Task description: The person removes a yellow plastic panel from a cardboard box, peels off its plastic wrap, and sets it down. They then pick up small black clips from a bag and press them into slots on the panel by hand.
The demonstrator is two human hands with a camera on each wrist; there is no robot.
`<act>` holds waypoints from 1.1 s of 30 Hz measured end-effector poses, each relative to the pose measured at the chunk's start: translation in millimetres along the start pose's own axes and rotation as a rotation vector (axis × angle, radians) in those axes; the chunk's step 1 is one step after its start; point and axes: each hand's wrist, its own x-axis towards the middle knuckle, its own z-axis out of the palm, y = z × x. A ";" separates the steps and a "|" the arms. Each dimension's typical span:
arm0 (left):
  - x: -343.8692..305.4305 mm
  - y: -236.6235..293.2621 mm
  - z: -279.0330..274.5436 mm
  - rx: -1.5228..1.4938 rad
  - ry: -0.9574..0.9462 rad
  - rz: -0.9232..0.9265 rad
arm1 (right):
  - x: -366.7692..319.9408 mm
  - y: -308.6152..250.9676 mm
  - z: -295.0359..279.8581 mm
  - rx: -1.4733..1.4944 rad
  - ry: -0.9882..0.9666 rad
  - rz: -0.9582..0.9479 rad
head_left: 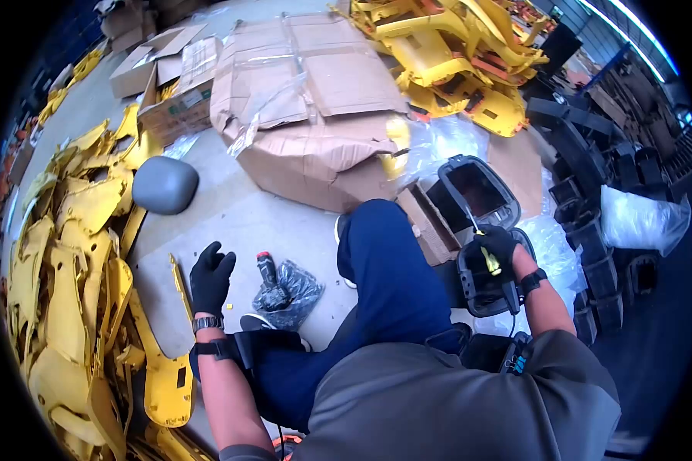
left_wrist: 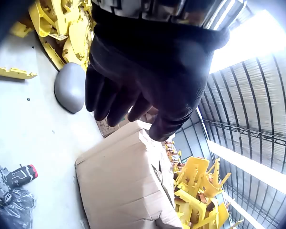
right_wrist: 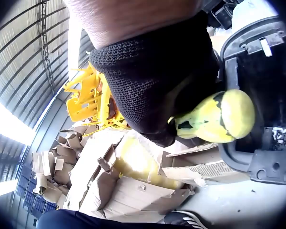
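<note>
My gloved right hand point(head_left: 498, 246) grips a screwdriver point(right_wrist: 219, 117) by its yellow and black handle, with the shaft pointing forward in the head view. Beneath this hand is an open black plastic bin-like housing point(head_left: 480, 303), and a second black housing point(head_left: 507, 206) stands just beyond it. In the right wrist view small white bits lie inside the nearer housing. My gloved left hand point(head_left: 211, 280) is held out on the other side with nothing in it, its fingers loosely bent. Closest to it are a long yellow plastic piece point(head_left: 181, 288) and a black power tool with a red end point(head_left: 266, 267) on a clear plastic bag.
Yellow plastic panels point(head_left: 77, 307) are heaped on the left, beside a grey rounded cover point(head_left: 165, 185). A large cardboard box point(head_left: 307, 84) lies ahead, with more yellow parts point(head_left: 446, 54) behind it. Black housings point(head_left: 592, 253) and clear plastic wrap point(head_left: 642, 219) line the right.
</note>
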 end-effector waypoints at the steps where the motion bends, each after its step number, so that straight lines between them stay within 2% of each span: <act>1: 0.9 -5.8 -1.5 0.017 0.005 0.001 | -3.5 1.0 1.9 -0.023 0.001 0.049; 3: -0.9 -0.9 -1.7 0.000 -0.007 -0.034 | -1.1 22.6 15.5 0.077 0.048 0.025; 4: 0.1 -2.3 -1.5 0.011 -0.011 -0.030 | -2.3 25.4 18.9 0.135 -0.016 0.031; 5: 4.5 -9.7 -0.6 0.005 -0.018 -0.022 | 11.3 52.5 29.9 0.151 0.009 -0.038; 7: 3.8 -5.2 0.6 0.050 -0.028 -0.020 | 13.0 65.1 37.5 0.064 0.037 -0.099; 11: 12.5 -10.6 1.9 0.096 -0.042 -0.047 | -15.2 60.8 31.2 0.338 0.072 -0.002; 13: 28.1 -39.4 -0.5 0.135 -0.027 -0.023 | -37.7 49.5 12.7 0.532 0.106 0.061; 14: 33.7 -47.3 -0.5 0.118 -0.025 -0.029 | -24.8 87.0 18.4 0.683 0.149 0.054; 15: 38.7 -54.5 -1.0 0.103 -0.020 -0.036 | -33.5 79.2 5.2 0.623 0.204 0.022; 17: 45.7 -61.7 -1.5 0.120 -0.040 -0.033 | -26.7 108.5 2.1 0.556 0.373 0.029; 18: 47.1 -60.3 -1.2 0.144 -0.050 -0.036 | -26.9 112.9 -5.2 0.583 0.361 -0.018; 21: 49.7 -57.6 1.9 0.152 -0.063 -0.076 | -21.6 111.5 -26.9 0.242 0.549 -0.023; 22: 49.8 -58.0 2.0 0.143 -0.062 -0.087 | -10.6 116.2 -30.5 0.401 0.549 -0.052; 23: 49.5 -58.4 2.6 0.133 -0.061 -0.100 | -6.5 124.2 -41.9 0.339 0.561 0.009; 25: 46.3 -47.7 0.1 0.151 -0.098 -0.161 | -4.9 101.5 -72.2 0.335 0.553 0.078; 27: 45.5 -43.8 2.5 0.151 -0.112 -0.198 | 10.7 110.6 -85.8 -0.029 0.720 -0.025; 28: 44.9 -44.4 2.9 0.148 -0.108 -0.207 | 17.4 114.7 -89.8 -0.161 0.727 0.001; 31: 42.2 -48.7 -1.1 0.161 -0.106 -0.208 | 35.5 123.4 -79.8 -0.430 0.345 0.326; 32: 41.7 -50.0 -2.2 0.164 -0.105 -0.204 | 40.3 124.8 -73.0 -0.416 0.285 0.387; 33: 38.5 -44.5 -2.2 0.176 -0.105 -0.201 | 44.2 129.2 -69.0 -0.418 0.305 0.373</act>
